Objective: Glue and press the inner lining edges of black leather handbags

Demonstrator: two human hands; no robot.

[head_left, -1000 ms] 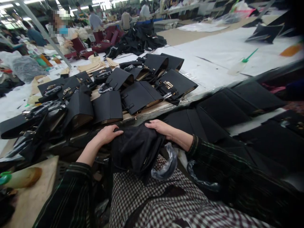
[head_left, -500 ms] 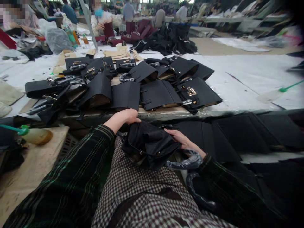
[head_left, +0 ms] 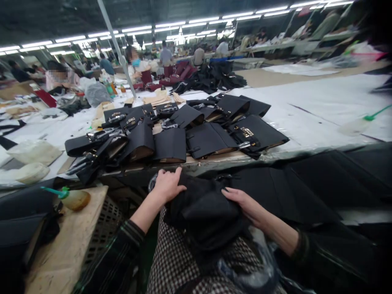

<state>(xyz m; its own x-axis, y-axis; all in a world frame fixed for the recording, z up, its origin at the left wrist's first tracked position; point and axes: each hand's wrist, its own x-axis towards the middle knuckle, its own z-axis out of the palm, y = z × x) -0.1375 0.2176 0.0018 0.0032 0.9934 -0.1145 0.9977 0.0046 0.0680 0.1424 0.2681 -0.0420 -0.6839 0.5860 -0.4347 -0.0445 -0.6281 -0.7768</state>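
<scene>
A black handbag (head_left: pixel 211 212) rests on my lap, its soft dark fabric bunched up toward me. My left hand (head_left: pixel 168 185) grips its far left edge, the thumb on the near side and the index finger stretched forward. At the right side my right hand (head_left: pixel 245 202) holds the bag, thumb on top and the other fingers hidden beneath. A plastic-wrapped handle (head_left: pixel 266 261) hangs at the near right, below my right forearm. Part of another wrapped handle (head_left: pixel 152 181) shows beside my left hand.
Several black handbags (head_left: pixel 211 139) lie piled on the white-covered table (head_left: pixel 330 102) ahead. More black panels (head_left: pixel 324 183) are stacked at right. To the left, a squeeze bottle (head_left: pixel 75 199) lies on a board (head_left: pixel 70 241) above a plastic crate (head_left: pixel 104 220). A masked person (head_left: pixel 139 71) is farther back.
My view has tilted up, showing more of the room. The bag's zippered opening has turned out of sight, and bunched fabric now faces me. Both hands still hold it.
</scene>
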